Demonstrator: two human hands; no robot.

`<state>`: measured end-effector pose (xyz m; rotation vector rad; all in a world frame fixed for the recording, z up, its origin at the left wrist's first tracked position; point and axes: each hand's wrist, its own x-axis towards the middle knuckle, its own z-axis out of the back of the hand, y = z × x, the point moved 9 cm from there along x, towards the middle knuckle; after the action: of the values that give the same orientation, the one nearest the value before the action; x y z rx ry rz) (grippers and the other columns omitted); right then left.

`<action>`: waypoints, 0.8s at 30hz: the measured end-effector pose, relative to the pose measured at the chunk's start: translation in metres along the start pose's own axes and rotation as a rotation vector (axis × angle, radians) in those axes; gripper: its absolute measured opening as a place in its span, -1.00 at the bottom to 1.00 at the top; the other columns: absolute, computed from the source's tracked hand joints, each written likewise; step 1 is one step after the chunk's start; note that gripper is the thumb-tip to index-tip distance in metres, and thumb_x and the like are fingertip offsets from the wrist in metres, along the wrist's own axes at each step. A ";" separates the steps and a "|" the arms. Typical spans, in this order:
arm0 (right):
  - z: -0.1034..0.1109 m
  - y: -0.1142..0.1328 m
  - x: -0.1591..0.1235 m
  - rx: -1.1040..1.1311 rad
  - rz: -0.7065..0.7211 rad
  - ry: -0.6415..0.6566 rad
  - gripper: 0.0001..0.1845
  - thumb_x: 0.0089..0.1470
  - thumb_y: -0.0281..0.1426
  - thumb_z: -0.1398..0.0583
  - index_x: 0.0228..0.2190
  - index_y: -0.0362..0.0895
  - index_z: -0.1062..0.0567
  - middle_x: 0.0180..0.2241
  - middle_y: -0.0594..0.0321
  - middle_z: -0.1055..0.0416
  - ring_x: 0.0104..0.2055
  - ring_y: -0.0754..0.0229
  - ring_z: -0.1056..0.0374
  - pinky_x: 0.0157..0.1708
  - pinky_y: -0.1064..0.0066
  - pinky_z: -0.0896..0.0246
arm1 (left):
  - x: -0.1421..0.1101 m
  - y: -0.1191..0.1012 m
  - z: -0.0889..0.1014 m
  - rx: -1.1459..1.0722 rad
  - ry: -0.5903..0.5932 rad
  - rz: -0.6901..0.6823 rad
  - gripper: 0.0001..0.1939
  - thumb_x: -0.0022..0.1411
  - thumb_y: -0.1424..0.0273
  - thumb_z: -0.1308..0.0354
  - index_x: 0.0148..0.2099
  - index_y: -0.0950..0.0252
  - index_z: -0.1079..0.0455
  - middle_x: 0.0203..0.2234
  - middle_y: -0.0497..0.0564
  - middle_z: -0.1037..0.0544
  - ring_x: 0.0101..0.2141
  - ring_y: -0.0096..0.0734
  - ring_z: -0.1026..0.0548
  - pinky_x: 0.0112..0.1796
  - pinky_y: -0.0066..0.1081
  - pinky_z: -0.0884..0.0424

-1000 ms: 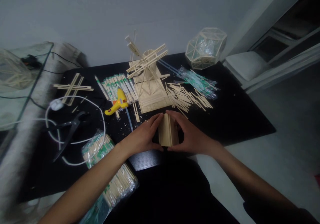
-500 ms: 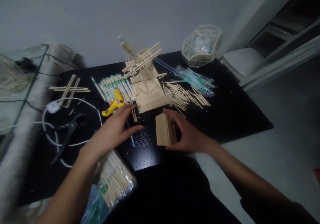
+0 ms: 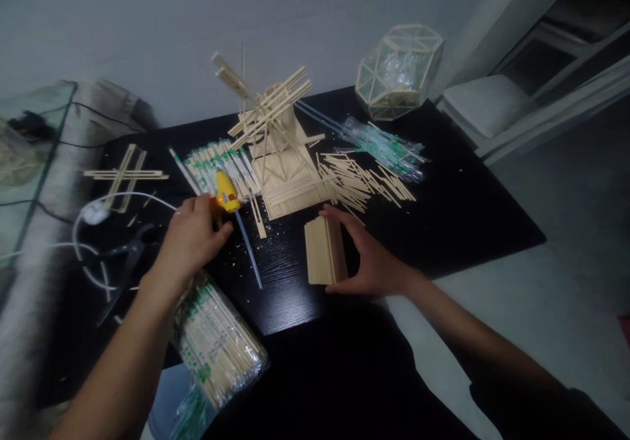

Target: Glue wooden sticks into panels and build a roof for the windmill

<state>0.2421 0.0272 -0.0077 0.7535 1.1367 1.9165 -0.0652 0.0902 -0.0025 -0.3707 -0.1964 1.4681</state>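
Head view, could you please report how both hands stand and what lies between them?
Left hand at yellow glue gun, full grip hidden. Right hand holding wooden piece between thumb and fingers. Glue stick between the hands.

On the desk [image 3: 457,210], a stick model [image 3: 288,174] stands toward the back, wrapped chopsticks [image 3: 219,159] to its left and loose sticks [image 3: 350,185] to its right. A polyhedron [image 3: 399,73] sits at the right rear corner, a stick cross [image 3: 121,174] lies far left, and a block [image 3: 322,251] is before the model, right of a glue gun [image 3: 226,194].
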 end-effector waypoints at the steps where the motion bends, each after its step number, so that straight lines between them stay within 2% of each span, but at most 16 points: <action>1: 0.000 -0.001 0.000 0.010 -0.007 0.002 0.41 -0.19 -0.16 -0.60 0.47 0.24 0.06 0.49 0.11 -0.04 0.54 -0.22 0.04 0.51 -0.23 0.16 | 0.002 0.001 0.003 0.110 -0.040 0.053 -0.42 0.29 0.14 -0.14 0.24 0.35 -0.25 0.03 0.36 -0.43 0.12 0.45 -0.45 0.11 0.28 -0.40; 4: 0.001 -0.001 -0.001 0.031 -0.007 0.006 0.40 -0.19 -0.16 -0.61 0.47 0.22 0.03 0.50 0.10 -0.02 0.54 -0.19 0.04 0.52 -0.19 0.17 | 0.005 -0.002 0.006 0.231 -0.060 0.102 -0.50 0.29 0.11 -0.13 0.15 0.32 -0.34 0.00 0.40 -0.44 0.02 0.36 -0.52 0.04 0.20 -0.47; 10: 0.000 0.003 -0.002 0.011 0.021 0.014 0.38 -0.17 -0.19 -0.60 0.47 0.21 0.01 0.49 0.10 -0.04 0.53 -0.17 0.00 0.51 -0.17 0.11 | 0.007 0.005 0.004 0.199 -0.103 0.119 -0.45 0.30 0.08 -0.16 0.19 0.31 -0.35 0.03 0.41 -0.40 -0.01 0.33 -0.54 0.01 0.17 -0.48; 17: -0.001 0.004 -0.001 -0.014 0.024 0.032 0.36 -0.16 -0.13 -0.59 0.47 0.21 0.02 0.48 0.06 -0.02 0.52 -0.21 0.00 0.49 -0.23 0.08 | 0.013 0.018 0.001 0.117 -0.134 0.148 -0.50 0.28 0.22 -0.16 0.21 0.31 -0.35 0.03 0.38 -0.39 -0.07 0.27 -0.54 -0.02 0.17 -0.50; 20: -0.002 0.002 -0.002 -0.014 0.014 0.042 0.34 -0.14 -0.15 -0.59 0.46 0.22 0.02 0.49 0.09 -0.01 0.52 -0.20 0.00 0.49 -0.22 0.07 | 0.008 0.012 0.009 0.092 -0.145 0.143 -0.51 0.28 0.23 -0.17 0.20 0.28 -0.33 0.06 0.35 -0.36 -0.04 0.23 -0.52 0.01 0.12 -0.50; 24: -0.002 0.001 -0.003 -0.007 -0.001 0.049 0.35 -0.15 -0.16 -0.59 0.46 0.25 0.02 0.49 0.13 -0.01 0.52 -0.20 -0.01 0.47 -0.24 0.02 | -0.009 -0.005 0.030 0.064 -0.193 0.146 -0.54 0.33 0.17 -0.14 0.20 0.22 -0.33 0.01 0.24 -0.36 -0.02 0.12 -0.49 0.03 -0.01 -0.47</action>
<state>0.2419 0.0240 -0.0082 0.7056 1.1591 1.9468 -0.0717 0.0851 0.0276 -0.1940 -0.2811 1.6513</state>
